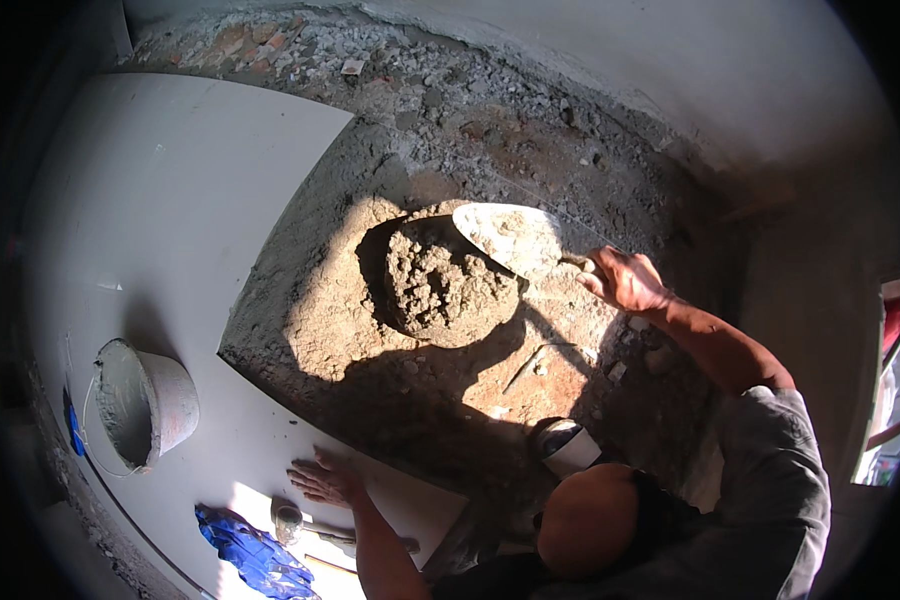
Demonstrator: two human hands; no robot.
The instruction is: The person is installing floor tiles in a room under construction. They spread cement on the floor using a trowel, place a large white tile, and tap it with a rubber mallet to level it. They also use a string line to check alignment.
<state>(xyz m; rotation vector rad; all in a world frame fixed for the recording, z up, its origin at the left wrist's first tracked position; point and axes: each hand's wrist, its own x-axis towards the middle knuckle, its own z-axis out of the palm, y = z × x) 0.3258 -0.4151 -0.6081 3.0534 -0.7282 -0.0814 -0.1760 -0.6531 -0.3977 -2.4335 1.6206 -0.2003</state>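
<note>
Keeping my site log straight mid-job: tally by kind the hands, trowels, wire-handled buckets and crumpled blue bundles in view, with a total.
Hands: 2 (left hand, right hand)
Trowel: 1
Wire-handled bucket: 1
Blue bundle: 1
Total: 5

Ahead of me a plain pale wall (pixel 660 70) rises, browner and dimmer toward my right. At its foot the bare floor (pixel 610 190) is rough, strewn with grey rubble (pixel 410 70) and, far left, reddish broken bits (pixel 255 40). Sunlight (pixel 515 385) lies on it in hard-edged patches between shadows; at my far right, a bright opening (pixel 885 445) shows.
</note>
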